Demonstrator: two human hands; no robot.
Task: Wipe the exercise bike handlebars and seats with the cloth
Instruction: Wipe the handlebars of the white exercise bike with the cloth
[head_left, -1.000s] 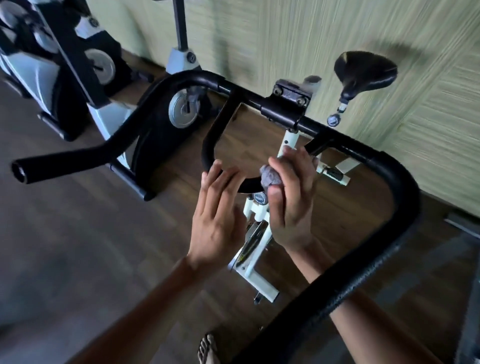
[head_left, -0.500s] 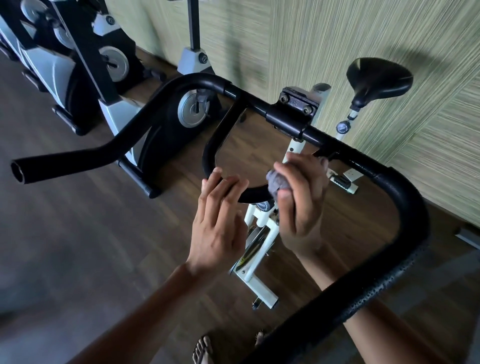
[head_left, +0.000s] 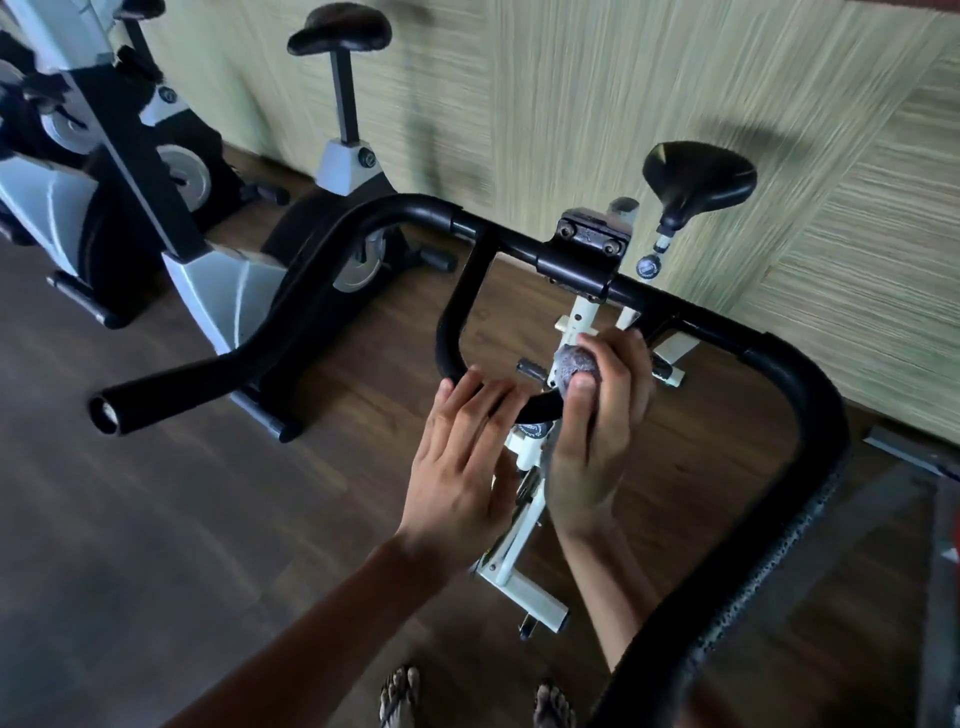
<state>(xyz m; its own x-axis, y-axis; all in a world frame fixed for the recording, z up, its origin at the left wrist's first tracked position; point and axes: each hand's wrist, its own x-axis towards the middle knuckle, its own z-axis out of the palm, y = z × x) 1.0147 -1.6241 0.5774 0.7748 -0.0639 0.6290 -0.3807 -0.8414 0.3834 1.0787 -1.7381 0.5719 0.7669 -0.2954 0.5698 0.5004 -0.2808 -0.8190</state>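
Right hand (head_left: 597, 441) hides most of the cloth (head_left: 574, 366) gripped against the handlebars (head_left: 451, 322).

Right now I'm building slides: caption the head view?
Right hand presses a balled cloth to the handlebar loop; left hand rests on it.

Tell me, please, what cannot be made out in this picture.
Head view only:
- Cloth: mostly buried in the right hand; its size is hidden.
- Handlebar: right end cut off by the bottom edge; inner loop partly covered by the left hand and cloth.
- Leftmost bike: blurred, cut by the left edge.
- Knob label: too small to read.
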